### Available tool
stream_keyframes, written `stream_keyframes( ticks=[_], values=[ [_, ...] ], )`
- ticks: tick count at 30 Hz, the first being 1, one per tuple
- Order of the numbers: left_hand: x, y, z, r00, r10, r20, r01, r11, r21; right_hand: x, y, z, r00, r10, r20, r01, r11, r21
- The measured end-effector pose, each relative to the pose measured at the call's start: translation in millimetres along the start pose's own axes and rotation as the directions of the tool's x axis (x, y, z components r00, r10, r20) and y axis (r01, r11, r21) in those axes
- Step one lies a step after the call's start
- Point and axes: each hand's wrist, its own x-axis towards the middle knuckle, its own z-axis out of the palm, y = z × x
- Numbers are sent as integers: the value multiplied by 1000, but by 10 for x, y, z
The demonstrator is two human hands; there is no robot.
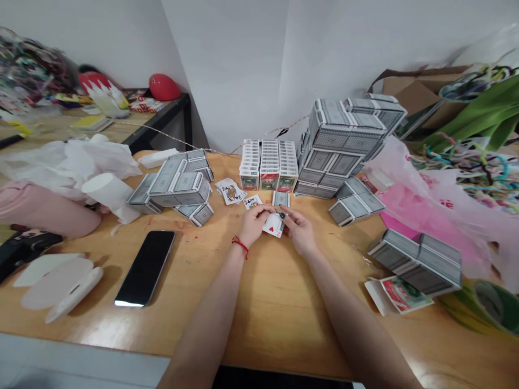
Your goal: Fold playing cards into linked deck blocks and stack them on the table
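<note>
Both my left hand (254, 222) and my right hand (299, 229) are closed on playing cards (273, 225) held low over the middle of the table. The front card shows a red heart and faces up toward me. A red string bracelet (240, 247) circles my left wrist. Just beyond my fingers lies a face-down card pile (281, 199) with a grey back. Face-up court cards (230, 192) lie loosely to the left of it, and another face-up card (253, 202) is close to my left fingertips. How many cards I hold is hidden.
Boxed card decks (269, 167) stand in rows behind my hands. A tall stack of grey card bundles (344, 140) rises at right, a lower stack (178, 181) at left. A phone (146, 268), pink tumbler (48, 210), opened card box (405, 294) and tape roll (482, 308) flank the workspace.
</note>
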Motion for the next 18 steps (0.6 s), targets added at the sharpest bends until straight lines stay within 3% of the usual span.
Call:
stream_keyframes(
  ticks=[10,18],
  values=[
    [-92,79,176,994,58,-91,-65,995,-74,6,7,-3,992,-112,-64,107,991,-78],
    [-75,28,220,990,31,-138,-27,999,32,12,64,-16,983,-172,-58,161,974,-158]
  ],
)
